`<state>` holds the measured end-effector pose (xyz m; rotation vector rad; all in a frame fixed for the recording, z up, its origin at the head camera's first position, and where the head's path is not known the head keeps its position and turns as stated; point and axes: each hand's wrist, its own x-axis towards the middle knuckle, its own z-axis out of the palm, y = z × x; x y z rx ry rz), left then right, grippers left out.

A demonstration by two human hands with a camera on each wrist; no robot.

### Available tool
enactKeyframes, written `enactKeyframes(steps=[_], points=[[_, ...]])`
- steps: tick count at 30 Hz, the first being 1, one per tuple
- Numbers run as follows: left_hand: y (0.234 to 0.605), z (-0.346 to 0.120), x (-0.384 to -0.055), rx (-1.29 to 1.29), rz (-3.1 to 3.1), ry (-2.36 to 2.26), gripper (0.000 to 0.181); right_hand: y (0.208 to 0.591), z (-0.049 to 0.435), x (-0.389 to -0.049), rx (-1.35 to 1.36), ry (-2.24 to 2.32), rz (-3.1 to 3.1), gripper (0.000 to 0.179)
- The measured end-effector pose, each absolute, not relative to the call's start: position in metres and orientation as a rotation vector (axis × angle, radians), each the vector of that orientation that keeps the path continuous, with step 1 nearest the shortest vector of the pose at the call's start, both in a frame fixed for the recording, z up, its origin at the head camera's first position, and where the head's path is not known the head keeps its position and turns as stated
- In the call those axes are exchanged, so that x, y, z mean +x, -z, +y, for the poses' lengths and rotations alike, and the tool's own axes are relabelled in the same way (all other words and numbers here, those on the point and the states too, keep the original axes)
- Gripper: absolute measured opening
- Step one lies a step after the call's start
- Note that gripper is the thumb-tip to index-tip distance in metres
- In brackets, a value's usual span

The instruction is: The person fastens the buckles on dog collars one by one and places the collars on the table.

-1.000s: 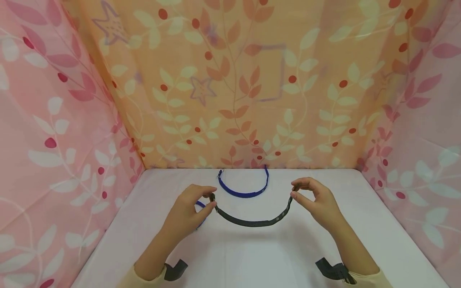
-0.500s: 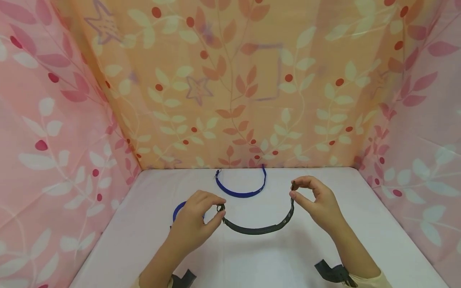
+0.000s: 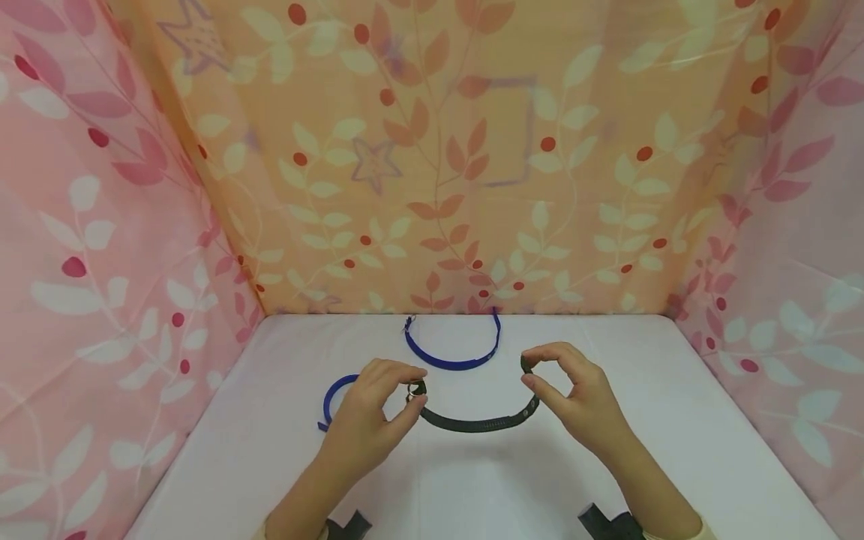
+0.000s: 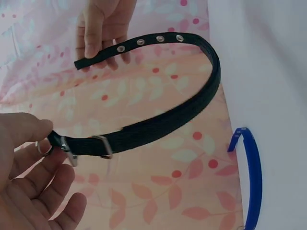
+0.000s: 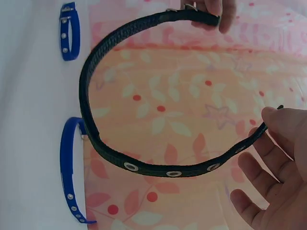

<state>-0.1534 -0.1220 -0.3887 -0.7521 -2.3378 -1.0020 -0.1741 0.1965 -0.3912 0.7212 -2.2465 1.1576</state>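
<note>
A black collar [image 3: 472, 425] hangs in a U-shaped curve above the table between the two hands. My left hand [image 3: 371, 416] pinches its buckle end between thumb and forefinger. The metal buckle [image 4: 68, 151] and a ring [image 4: 44, 147] sit at those fingertips in the left wrist view. My right hand [image 3: 583, 401] pinches the tip of the other end. Along that end run several metal eyelets [image 5: 173, 174]. The collar is unfastened, its two ends held apart.
A blue collar [image 3: 452, 365] lies curved at the table's back edge. Another blue collar [image 3: 331, 397], closed in a loop, lies left, partly behind the left hand. Floral cloth walls [image 3: 445, 150] enclose the white table [image 3: 675, 420] at the back and sides.
My left hand has shifted right and slightly down, uncovering more of the left blue collar. Lately my right hand has moved left, bringing the black collar's ends closer together.
</note>
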Motion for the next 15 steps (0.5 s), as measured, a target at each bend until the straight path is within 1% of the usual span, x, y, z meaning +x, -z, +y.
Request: enactKeyframes(steps=[5, 7, 11, 13, 15], points=[[0.395, -0.119, -0.154, -0.750, -2.253, 1.222, 0.042, 0.386, 0.182, -0.173, 0.765, -1.188, -2.243, 0.036], [0.397, -0.116, -0.154, -0.739, -2.221, 1.341, 0.040, 0.384, 0.176, -0.172, 0.803, -1.205, -2.227, 0.035], [0.397, -0.111, -0.152, -0.634, -2.204, 1.519, 0.032, 0.384, 0.168, -0.169, 0.903, -1.229, -2.159, 0.034], [0.397, -0.109, -0.150, -0.574, -2.224, 1.554, 0.028, 0.386, 0.165, -0.167, 0.940, -1.223, -2.132, 0.033], [0.398, -0.107, -0.149, -0.568, -2.242, 1.549, 0.025, 0.389, 0.163, -0.164, 0.958, -1.231, -2.124, 0.033]])
